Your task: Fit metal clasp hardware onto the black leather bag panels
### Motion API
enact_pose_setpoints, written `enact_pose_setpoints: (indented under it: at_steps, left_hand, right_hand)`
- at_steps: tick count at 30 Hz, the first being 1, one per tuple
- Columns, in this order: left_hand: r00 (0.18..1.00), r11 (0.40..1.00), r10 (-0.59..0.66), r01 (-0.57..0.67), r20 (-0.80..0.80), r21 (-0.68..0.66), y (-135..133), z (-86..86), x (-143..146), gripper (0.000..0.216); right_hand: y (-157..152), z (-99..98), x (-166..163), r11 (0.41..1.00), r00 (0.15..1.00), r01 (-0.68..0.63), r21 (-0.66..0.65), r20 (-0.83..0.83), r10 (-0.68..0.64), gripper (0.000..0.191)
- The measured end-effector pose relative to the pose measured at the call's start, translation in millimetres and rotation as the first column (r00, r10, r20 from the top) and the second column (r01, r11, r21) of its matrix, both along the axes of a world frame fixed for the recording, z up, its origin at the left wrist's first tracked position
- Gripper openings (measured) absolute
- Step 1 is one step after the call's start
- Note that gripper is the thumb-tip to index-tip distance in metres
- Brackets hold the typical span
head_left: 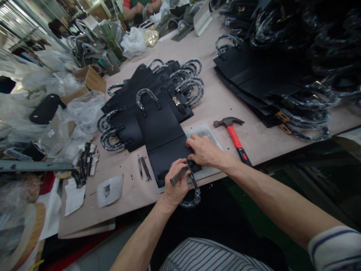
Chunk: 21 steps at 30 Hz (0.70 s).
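Note:
My left hand is closed around a short metal punch, held tilted over the near edge of a black bag panel. Close beside its lower end is my right hand, fingers bent and closed on the panel; whatever they pinch is hidden. A plastic-wrapped handle hangs past the table edge below both hands, while the panel's other wrapped handle lies at its far end. Under the panel's near part sits a pale board. A red-handled claw hammer rests right of my right hand.
More black bag panels with wrapped handles lie beyond. A large stack fills the right side. Left are slim tools, a plastic packet, plastic bags and a cardboard box. Another person's hands appear at the back.

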<state>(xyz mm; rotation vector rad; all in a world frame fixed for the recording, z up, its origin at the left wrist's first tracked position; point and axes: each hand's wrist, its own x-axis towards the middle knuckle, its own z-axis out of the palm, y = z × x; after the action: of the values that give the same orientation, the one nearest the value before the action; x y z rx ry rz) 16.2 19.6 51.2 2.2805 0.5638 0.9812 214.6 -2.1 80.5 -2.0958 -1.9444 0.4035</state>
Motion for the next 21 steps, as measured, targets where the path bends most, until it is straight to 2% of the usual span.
enact_pose_setpoints:
  at_steps: [3,6,10,15,21]
  left_hand:
    - [1.0,1.0,-0.008,0.008,0.002,0.001,0.9,-1.2,0.1,0.017]
    - [1.0,1.0,-0.019,0.019,-0.007,-0.024,2.4,-1.7,0.5,0.018]
    - [0.999,0.998,-0.035,0.033,-0.032,-0.061,5.0,-0.7,2.1,0.017]
    - [0.996,0.995,-0.068,0.064,-0.056,-0.076,8.1,0.8,4.8,0.016]
    - [0.996,0.992,-0.061,0.053,-0.066,-0.111,11.3,0.6,6.5,0.015]
  right_hand:
    - [2.9,6.3,-2.8,0.998,0.997,-0.036,-0.045,0.064,0.039,0.032]
    - [3.2,3.6,-1.2,0.998,0.997,-0.049,-0.039,0.064,0.052,0.033]
    - [-1.4,-14.4,6.6,0.997,0.995,-0.008,0.081,-0.103,0.016,0.031]
    - [-8.8,-37.1,7.5,0.967,0.953,0.074,0.246,-0.304,0.005,0.028]
    - [-13.6,-45.1,5.1,0.913,0.865,0.17,0.371,-0.5,0.043,0.032]
